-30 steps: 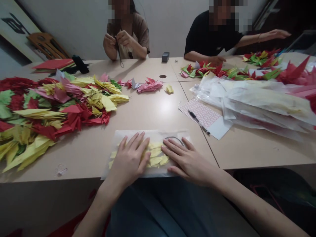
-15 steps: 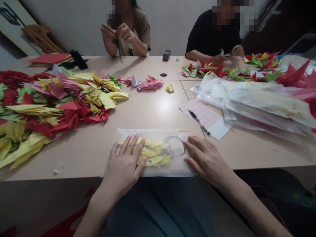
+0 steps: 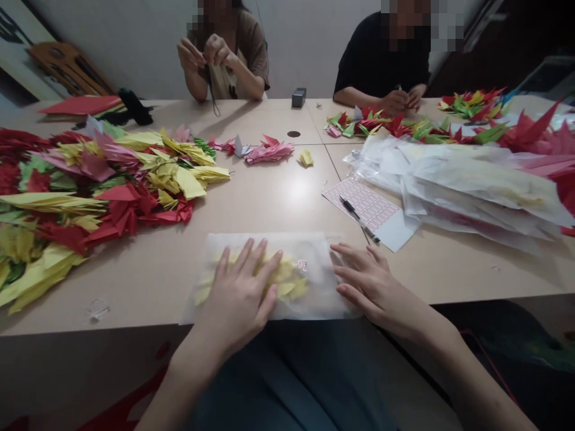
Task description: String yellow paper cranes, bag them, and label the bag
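A translucent frosted bag lies flat at the table's near edge, with yellow folded paper pieces showing through it. On it is a small white label with red marks. My left hand rests with spread fingers on top of the bag, over the yellow pieces. At the bag's right end my right hand lies with its fingers stretched out and apart, touching the bag. Neither hand grips anything.
Colourful folded paper is heaped at left. Filled translucent bags are stacked at right, beside a label sheet and a pen. Across the table two people sit; one yellow paper piece lies mid-table.
My left hand has slid slightly right across the bag. The dark ring shape seen through the bag's right part has faded from sight. The right hand's fingers have spread a little.
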The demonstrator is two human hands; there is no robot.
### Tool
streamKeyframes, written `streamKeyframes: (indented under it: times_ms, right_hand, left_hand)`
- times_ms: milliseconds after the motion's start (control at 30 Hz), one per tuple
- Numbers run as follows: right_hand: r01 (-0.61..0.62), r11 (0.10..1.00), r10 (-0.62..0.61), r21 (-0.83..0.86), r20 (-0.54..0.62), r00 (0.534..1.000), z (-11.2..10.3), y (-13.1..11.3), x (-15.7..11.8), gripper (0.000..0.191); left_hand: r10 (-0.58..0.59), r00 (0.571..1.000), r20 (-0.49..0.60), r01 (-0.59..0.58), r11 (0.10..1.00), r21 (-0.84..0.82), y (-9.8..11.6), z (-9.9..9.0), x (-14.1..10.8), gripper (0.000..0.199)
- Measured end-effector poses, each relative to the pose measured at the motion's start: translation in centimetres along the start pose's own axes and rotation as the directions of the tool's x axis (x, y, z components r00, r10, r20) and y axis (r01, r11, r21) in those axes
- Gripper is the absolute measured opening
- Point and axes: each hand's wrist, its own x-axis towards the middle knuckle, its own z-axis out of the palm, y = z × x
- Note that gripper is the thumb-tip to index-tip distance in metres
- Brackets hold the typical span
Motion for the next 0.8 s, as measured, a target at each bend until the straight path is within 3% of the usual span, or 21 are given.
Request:
streamKeyframes:
  times_ms: [67, 133, 200, 233, 300, 400, 500, 600, 700, 800]
  right_hand:
    - [0.001, 1.000, 0.000, 0.025, -0.040, 0.999, -0.1, 0.0, -0.4, 0.033]
    - [-0.060, 0.997, 0.067, 0.046, -0.170, 0.983, -0.4, 0.0, -1.0, 0.032]
    - [-0.223, 0.972, 0.236, 0.076, -0.279, 0.931, -0.9, -0.3, -2.0, 0.033]
    - [-0.326, 0.940, 0.340, 0.097, -0.277, 0.899, -1.1, -0.5, -2.6, 0.036]
    - [-0.497, 0.855, 0.516, 0.148, -0.146, 0.844, -1.3, -1.2, -3.7, 0.046]
    - [-0.606, 0.733, 0.597, 0.308, 0.135, 0.791, -0.8, -2.6, -4.7, 0.056]
    - [-0.626, 0.581, 0.613, 0.520, 0.226, 0.757, 0.4, -3.9, -4.6, 0.051]
    - [-0.579, 0.463, 0.652, 0.671, 0.184, 0.735, 1.5, -4.5, -3.8, 0.040]
    - [-0.493, 0.451, 0.649, 0.744, 0.106, 0.754, 1.8, -4.4, -3.2, 0.032]
    - [-0.370, 0.525, 0.567, 0.766, 0.009, 0.824, 1.7, -4.3, -2.8, 0.025]
  left_hand:
    - [0.067, 0.998, 0.010, -0.066, 0.997, -0.051, 0.9, 0.0, 1.1, 0.045]
    - [0.120, 0.992, 0.031, -0.117, 0.989, -0.086, 1.7, 0.3, 2.0, 0.044]
    - [0.149, 0.987, 0.060, -0.143, 0.984, -0.103, 2.2, 0.8, 2.5, 0.044]
    - [0.153, 0.985, 0.074, -0.145, 0.984, -0.106, 2.4, 1.0, 2.7, 0.044]
    - [0.146, 0.985, 0.097, -0.135, 0.985, -0.108, 2.5, 1.4, 2.8, 0.044]
    - [0.134, 0.983, 0.128, -0.120, 0.986, -0.113, 2.5, 1.6, 2.8, 0.044]
    - [0.136, 0.981, 0.139, -0.120, 0.985, -0.120, 2.5, 1.5, 2.7, 0.044]
    - [0.155, 0.982, 0.112, -0.141, 0.982, -0.122, 2.1, 1.6, 2.7, 0.044]
    - [0.210, 0.973, 0.099, -0.196, 0.971, -0.137, 1.2, 1.4, 2.9, 0.044]
    - [0.311, 0.939, 0.145, -0.283, 0.941, -0.188, 0.1, 0.5, 3.5, 0.044]
